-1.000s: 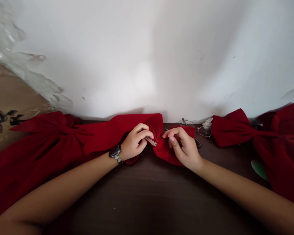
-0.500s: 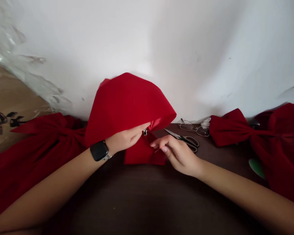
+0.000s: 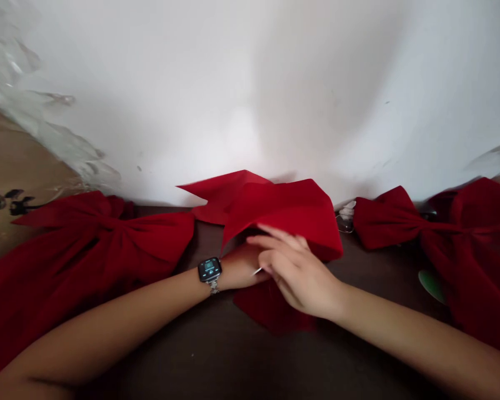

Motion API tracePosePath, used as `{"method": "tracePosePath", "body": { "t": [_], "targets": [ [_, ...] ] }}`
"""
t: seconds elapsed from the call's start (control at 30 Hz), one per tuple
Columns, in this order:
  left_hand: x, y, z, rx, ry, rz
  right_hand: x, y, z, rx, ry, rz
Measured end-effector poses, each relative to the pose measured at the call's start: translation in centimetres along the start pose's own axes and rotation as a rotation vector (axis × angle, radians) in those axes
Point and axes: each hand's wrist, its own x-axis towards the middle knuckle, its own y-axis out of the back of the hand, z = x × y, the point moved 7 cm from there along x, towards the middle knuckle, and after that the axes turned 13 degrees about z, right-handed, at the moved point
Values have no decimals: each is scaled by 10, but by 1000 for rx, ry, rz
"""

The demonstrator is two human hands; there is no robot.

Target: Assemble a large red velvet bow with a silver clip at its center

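The red cloth (image 3: 283, 214) has been lowered from its raised fold over the left hand (image 3: 241, 266), with the right hand (image 3: 295, 272) brought together against it, though neither grip can be told.

A folded velvet piece (image 3: 283, 216) lies on the counter (image 3: 379, 266). A large velvet bow (image 3: 87, 239) lies just left of the piece, and a second bow (image 3: 441, 233) lies just right of it. The wall (image 3: 233, 111) rises directly behind the piece, and a sheet of cardboard (image 3: 20, 166) stands farther left.
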Motion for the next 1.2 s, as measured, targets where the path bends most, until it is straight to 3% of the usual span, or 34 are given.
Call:
{"method": "tracePosePath", "body": {
  "t": [0.2, 0.27, 0.33, 0.43, 0.53, 0.67, 0.73, 0.8, 0.87, 1.0, 1.1, 1.2],
  "targets": [
    [-3, 5, 3, 52, -30, -245, 19, 64, 56, -440, -199, 285],
    [1, 12, 3, 60, -4, -238, 23, 85, 59, -484, -196, 349],
    [5, 17, 3, 109, -2, -220, 25, 100, 46, -492, -128, 420],
    [10, 24, 14, 189, -120, -218, 26, 102, 13, -448, -30, 410],
    [10, 33, 38, 217, -357, -242, 26, 89, -12, -285, 14, 283],
    [2, 46, 68, 233, -584, -175, 23, 81, -16, -131, -51, 282],
    [-1, 48, 74, 232, -607, -116, 20, 77, -11, -87, -70, 313],
    [3, 48, 66, 190, -471, -56, 17, 68, -2, -58, -106, 287],
    [10, 45, 44, 148, -204, -57, 15, 56, 11, -94, -152, 198],
    [11, 34, -7, 113, 236, -207, 14, 50, 21, -261, -144, 150],
    [11, 32, -26, 53, 345, -225, 13, 56, 12, -241, -117, 195],
    [15, 41, -28, 205, 253, -98, 11, 51, 8, -84, -190, 155]
  ]
}}
